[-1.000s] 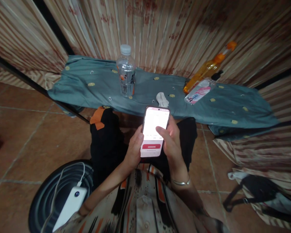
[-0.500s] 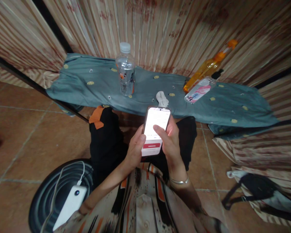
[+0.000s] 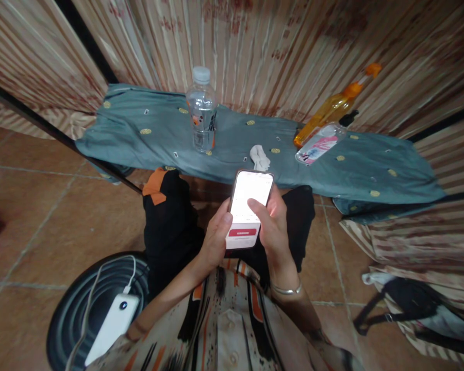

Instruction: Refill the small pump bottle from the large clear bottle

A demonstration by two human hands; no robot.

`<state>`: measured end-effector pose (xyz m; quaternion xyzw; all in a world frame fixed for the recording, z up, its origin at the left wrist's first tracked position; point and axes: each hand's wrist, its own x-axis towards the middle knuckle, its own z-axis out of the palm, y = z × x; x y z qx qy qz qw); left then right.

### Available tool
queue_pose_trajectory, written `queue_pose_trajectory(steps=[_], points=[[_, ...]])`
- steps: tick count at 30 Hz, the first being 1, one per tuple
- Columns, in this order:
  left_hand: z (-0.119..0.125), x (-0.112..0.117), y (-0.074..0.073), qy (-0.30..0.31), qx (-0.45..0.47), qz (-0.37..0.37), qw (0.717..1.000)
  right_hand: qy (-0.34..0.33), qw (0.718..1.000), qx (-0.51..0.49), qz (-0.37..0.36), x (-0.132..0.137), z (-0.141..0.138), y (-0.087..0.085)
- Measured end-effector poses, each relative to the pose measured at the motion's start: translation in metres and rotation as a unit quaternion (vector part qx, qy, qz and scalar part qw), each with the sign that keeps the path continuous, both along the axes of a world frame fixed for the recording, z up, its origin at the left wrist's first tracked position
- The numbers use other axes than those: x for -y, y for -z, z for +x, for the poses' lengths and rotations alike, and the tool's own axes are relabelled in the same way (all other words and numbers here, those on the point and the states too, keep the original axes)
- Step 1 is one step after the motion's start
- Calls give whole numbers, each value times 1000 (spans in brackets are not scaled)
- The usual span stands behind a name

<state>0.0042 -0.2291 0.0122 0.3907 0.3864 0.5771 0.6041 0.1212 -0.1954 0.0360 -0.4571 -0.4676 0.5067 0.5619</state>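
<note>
A smartphone with a bright white screen and a red bar is held over my lap with both hands. My left hand grips its left edge, thumb on the side. My right hand wraps the right edge, its thumb lying across the screen. A silver bangle circles my right wrist. Beyond the phone lies a grey-green patterned cloth spread on the floor.
On the cloth stand a clear water bottle, a crumpled white tissue, an orange bottle and a flat clear bottle. A white power bank with cable rests on a round black stool. A black-strapped bag lies right.
The phone and both hands barely moved; my right thumb shifted slightly on the screen. The view drifted a little.
</note>
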Motion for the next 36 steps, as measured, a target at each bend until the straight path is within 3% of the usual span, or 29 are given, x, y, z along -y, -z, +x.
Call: queue_pose_trajectory(steps=[4,14,36], points=[[-1,-2,3,-12,39,-29,999,-30,999,-35,-5,2,3,0],[-4,-8,2,-48,80,-46,995,-70,996,-24,-57,16,9,25],[-6,-7,8,-47,48,-27,997,-67,995,-21,-67,19,8,25]])
